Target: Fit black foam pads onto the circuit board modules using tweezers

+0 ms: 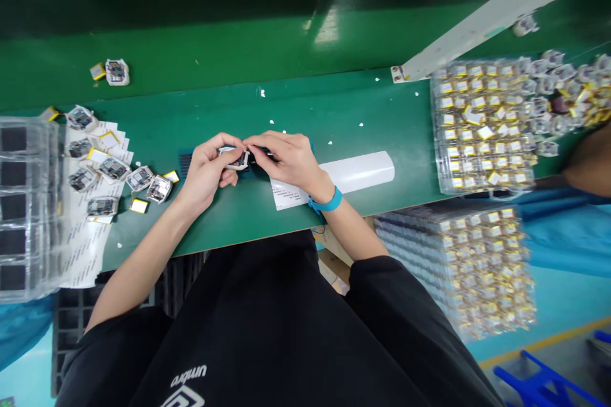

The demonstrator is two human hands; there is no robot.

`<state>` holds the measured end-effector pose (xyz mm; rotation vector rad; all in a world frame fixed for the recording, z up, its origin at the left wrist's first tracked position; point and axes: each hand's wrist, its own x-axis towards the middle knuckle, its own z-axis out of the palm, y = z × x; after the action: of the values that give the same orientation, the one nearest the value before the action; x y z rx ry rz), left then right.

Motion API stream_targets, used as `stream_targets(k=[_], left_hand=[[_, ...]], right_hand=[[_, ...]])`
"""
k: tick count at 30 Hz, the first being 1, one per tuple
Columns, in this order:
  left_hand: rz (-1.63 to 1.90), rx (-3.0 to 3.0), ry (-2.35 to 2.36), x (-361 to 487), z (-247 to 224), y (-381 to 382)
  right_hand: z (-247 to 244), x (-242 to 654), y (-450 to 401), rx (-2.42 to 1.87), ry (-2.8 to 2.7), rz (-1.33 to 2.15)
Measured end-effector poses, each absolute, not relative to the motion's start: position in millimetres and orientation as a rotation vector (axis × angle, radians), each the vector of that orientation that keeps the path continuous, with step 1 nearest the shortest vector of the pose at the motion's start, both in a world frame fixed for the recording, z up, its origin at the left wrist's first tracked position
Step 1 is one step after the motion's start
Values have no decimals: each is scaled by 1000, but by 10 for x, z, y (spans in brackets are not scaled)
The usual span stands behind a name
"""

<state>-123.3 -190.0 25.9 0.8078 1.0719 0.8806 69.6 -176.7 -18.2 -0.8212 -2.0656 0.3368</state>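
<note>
My left hand (pixel 207 168) is closed round a small white device housing (pixel 237 159) with dark electronics inside, held above the green table (pixel 229 222). At the housing's right edge, the fingertips of my right hand (pixel 284 156) are pinched together; what lies between them is too small to name. A blue band (pixel 328 201) circles my right wrist. Beneath my right hand lies a printed white sheet (pixel 289 196), beside a glossy white strip (pixel 358 172). Part of a dark ribbed mat (pixel 185 159) shows behind my left hand.
Several similar housings (pixel 113 168) with yellow-edged batteries lie on paper sheets at the left, beside stacked clear trays (pixel 28 203). Filled trays (pixel 482 127) stand at the right, with more stacked (pixel 477 267) below. A slanted white post (pixel 477 22) rises behind. Another person's arm (pixel 589 162) shows far right.
</note>
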Motion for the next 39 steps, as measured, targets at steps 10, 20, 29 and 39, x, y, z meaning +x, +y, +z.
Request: stream_targets(k=[10, 20, 29, 39], left_hand=[[931, 859, 1101, -1241, 243, -1906], [988, 1052, 1106, -1225, 129, -1925], [1005, 1457, 1161, -1280, 53, -2025], [1336, 1670, 1099, -1123, -143, -2138]], right_hand=[[-223, 790, -1706, -1029, -2158, 364], [-132, 820, -1789, -1003, -2392, -40], [-197, 742, -1844, -954, -2342, -97], [-13, 669, -1880, -913, -1951, 714]])
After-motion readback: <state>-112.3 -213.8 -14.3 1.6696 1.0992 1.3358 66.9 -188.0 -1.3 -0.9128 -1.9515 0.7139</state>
